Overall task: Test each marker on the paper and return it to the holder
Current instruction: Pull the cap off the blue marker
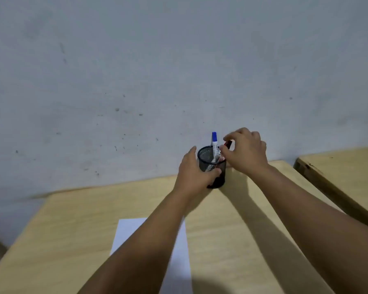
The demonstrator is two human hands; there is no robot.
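Observation:
A black mesh holder point(208, 159) stands at the far edge of the wooden table, close to the wall. My left hand point(194, 176) grips its left side, thumb across the front. A blue-capped white marker point(214, 144) stands upright inside it. My right hand point(245, 150) hovers at the holder's right rim and pinches a red-capped marker point(228, 143), most of which my fingers hide. A white sheet of paper point(126, 232) lies on the near part of the table, partly under my left forearm.
The light wooden table point(232, 230) runs up to a grey, speckled wall point(157, 81). A second wooden table point(344, 172) stands at the right, separated by a narrow gap. Dark floor shows at the lower left.

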